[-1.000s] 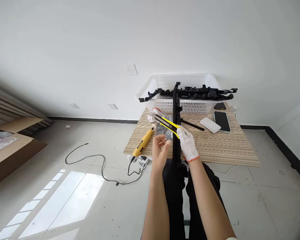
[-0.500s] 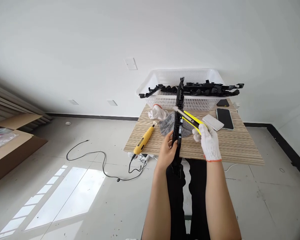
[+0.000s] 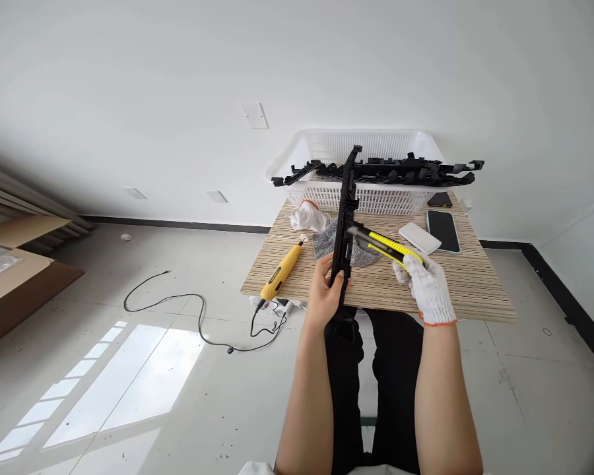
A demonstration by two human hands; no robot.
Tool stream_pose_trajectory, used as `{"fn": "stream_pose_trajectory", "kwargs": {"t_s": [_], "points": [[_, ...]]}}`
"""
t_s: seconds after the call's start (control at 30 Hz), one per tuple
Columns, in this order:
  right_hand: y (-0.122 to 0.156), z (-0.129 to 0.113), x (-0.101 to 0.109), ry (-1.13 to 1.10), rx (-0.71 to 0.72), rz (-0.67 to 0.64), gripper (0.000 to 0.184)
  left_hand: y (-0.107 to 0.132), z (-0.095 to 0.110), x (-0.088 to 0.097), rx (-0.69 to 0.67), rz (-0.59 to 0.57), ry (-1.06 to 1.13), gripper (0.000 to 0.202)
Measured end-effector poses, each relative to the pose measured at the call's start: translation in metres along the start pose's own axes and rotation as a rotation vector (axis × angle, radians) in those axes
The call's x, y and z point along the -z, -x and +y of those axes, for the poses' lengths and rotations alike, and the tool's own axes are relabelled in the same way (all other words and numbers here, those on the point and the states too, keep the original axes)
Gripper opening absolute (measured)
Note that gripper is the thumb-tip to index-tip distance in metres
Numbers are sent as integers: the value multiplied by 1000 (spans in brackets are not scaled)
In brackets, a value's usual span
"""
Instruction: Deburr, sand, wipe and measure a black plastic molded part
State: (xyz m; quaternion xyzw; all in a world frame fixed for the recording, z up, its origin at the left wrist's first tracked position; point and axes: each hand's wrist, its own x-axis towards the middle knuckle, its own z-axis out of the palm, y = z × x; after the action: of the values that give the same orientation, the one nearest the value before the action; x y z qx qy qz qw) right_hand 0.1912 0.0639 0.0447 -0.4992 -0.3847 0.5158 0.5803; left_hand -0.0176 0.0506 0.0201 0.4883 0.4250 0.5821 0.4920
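Note:
My bare left hand is wrapped round the lower part of a long black plastic strip with clips along its edge. The strip stands tilted over the table's front edge, its top in front of the basket. In a white knit glove, my right hand grips a yellow and black utility knife. The knife points left, and its tip is at the strip's right side; whether blade and plastic touch I cannot tell. Behind the strip lies a grey cloth.
A white plastic basket holds several black strips across its rim. On the wooden table lie a yellow corded rotary tool, a white glove, a white flat block and phones. A black cable trails over the floor.
The strip has turned so its clipped edge faces right. My right hand has moved a little right and down with the knife. The camera view has shifted slightly.

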Motion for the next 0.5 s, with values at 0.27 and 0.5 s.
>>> {"fn": "stream_pose_trajectory", "kwargs": {"t_s": [0.27, 0.5], "points": [[1, -1, 7, -15, -70, 40, 43, 1, 3, 2, 22, -27, 29, 36], [2, -1, 17, -25, -87, 1, 42, 1, 4, 4, 35, 6, 35, 36]]}}
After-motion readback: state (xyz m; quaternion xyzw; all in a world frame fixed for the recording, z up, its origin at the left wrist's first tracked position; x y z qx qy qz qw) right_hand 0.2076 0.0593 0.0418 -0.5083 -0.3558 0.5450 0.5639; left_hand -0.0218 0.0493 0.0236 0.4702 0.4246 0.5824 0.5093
